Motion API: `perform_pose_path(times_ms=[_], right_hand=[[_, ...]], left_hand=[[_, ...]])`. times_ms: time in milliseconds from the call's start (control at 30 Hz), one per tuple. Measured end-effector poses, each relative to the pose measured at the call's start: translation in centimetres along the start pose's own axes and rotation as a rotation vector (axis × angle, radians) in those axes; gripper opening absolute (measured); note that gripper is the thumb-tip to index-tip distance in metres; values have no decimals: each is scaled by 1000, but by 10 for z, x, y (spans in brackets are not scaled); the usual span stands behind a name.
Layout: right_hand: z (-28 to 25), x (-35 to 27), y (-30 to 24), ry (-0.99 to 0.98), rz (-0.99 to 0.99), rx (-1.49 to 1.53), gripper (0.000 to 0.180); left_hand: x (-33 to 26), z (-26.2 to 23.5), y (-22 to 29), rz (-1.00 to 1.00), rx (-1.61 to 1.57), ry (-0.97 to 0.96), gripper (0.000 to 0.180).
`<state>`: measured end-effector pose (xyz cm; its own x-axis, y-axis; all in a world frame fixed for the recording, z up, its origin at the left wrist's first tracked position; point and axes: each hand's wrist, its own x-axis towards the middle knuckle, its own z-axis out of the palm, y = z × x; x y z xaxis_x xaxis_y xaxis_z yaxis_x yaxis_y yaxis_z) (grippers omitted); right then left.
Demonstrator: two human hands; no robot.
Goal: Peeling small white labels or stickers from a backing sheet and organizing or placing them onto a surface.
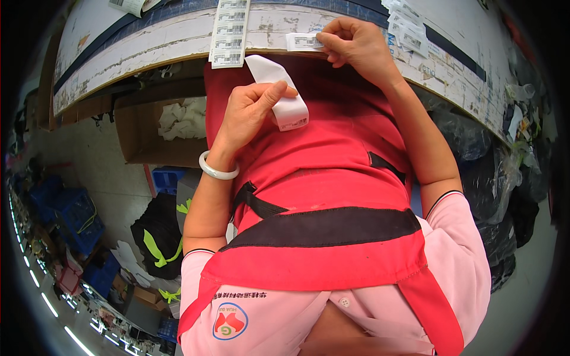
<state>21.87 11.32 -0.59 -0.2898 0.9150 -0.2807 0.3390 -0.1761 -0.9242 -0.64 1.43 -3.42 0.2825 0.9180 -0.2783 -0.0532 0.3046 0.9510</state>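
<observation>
Looked straight down a red apron [320, 148] worn over a pink shirt, both hands up at the worn white edge of the worktop [148, 53]. Left hand [252, 110] held in front of the apron just below that edge, thumb and fingers pressed together in a pinching grip on a curled strip of white label backing [279, 95], its lower end looped over and showing a printed patch. White bangle [218, 169] round the left wrist. Right hand [356, 44] up on the worktop rim, fingertips closed in a pinch on a small white barcode label [303, 41] lying flat against the edge; could not tell whether the label was stuck down or only held there. Just to the left of it, hung over the rim, a column of barcode labels [228, 32], close to the backing strip but not touching it. More loose labels [407, 26] spread on the worktop beyond the right hand. Under the worktop, to the left, an open cardboard box [154, 127] holding crumpled white paper [184, 118]. Farther down on the floor, blue plastic crates [77, 216] and a black bag with yellow-green ties [157, 234]. Dark plastic bags [475, 154] piled at the right, well apart from both hands.
</observation>
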Motion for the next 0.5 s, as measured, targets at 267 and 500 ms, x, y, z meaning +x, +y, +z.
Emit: perform_pose_path(times_ms=[267, 500], right_hand=[[3, -2, -2, 39, -51, -103, 18], [-46, -30, 5, 166, -151, 70, 19]], left_hand=[[1, 4, -1, -21, -54, -14, 37], [-5, 9, 6, -19, -95, 37, 18]])
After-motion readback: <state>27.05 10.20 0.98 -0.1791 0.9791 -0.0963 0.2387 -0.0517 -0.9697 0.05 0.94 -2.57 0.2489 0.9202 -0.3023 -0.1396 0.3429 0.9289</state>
